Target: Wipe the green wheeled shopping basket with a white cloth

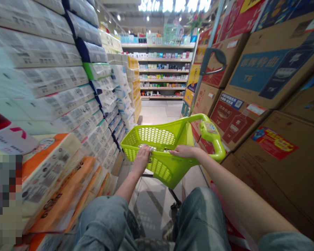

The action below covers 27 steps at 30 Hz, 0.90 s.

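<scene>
A lime-green shopping cart [170, 164] with a perforated plastic basket stands sideways in front of my knees, its thick looped handle at the right. My left hand [143, 158] is closed over the basket's near rim, left of the middle. Something small and whitish shows at its fingertips, too little to name. Further right along the same rim, my right hand [183, 151] is closed, fingers curled over the edge. The basket's inside is partly hidden by the near wall and my hands. Below it a dark leg ends in a caster [174, 205].
Wrapped tissue packs [78, 99] rise in stacks on the left, with orange packs [65, 191] nearer me. Cardboard cartons [279, 146] line the right side. A metal pole with a dark grey handle [211, 62] leans there. Product shelves [163, 71] stand beyond the tiled floor [157, 113].
</scene>
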### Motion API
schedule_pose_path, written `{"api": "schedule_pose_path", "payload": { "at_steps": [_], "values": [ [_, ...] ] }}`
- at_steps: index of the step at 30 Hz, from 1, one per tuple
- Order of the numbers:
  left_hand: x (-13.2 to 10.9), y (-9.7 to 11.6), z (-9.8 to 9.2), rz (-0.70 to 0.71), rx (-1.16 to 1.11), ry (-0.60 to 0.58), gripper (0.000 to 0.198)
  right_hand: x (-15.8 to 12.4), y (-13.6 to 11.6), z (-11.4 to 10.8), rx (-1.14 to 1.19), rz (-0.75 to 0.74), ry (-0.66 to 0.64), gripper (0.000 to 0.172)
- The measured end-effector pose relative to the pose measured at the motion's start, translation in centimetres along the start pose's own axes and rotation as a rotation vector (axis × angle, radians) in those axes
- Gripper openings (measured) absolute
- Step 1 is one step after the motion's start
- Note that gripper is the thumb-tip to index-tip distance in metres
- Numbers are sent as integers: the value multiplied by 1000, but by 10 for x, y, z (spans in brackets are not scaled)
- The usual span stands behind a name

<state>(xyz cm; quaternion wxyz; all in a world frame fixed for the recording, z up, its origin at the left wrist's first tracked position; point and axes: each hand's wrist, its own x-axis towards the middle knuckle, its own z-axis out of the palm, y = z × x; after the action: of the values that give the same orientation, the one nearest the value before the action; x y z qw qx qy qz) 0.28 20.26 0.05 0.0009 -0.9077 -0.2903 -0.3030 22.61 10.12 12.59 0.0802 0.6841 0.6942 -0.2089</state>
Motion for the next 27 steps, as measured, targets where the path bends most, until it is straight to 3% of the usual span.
{"api": "schedule_pose_path", "payload": {
  "at_steps": [3,6,9,14,17,20,24,27],
  "values": [
    [-5,-36,-6,-95,45,-23,51,2,1,1,-1,-4,7,68],
    [-3,-47,-6,-201,19,-39,57,2,-1,1,-2,3,5,68],
    [1,-28,2,-247,-52,18,55,3,-2,1,-9,3,16,69],
    [-2,20,15,-118,-164,113,54,3,0,2,-13,-1,24,72],
    [-6,20,16,-88,-171,102,55,2,2,2,-16,1,24,73],
    [-9,-4,14,-176,-133,105,53,2,2,3,-23,-2,30,73],
    [-6,-54,8,-354,-90,125,50,3,1,5,-34,-1,48,72],
    [1,-86,-1,-566,-83,132,42,4,2,6,-34,-9,58,72]
  ]
}}
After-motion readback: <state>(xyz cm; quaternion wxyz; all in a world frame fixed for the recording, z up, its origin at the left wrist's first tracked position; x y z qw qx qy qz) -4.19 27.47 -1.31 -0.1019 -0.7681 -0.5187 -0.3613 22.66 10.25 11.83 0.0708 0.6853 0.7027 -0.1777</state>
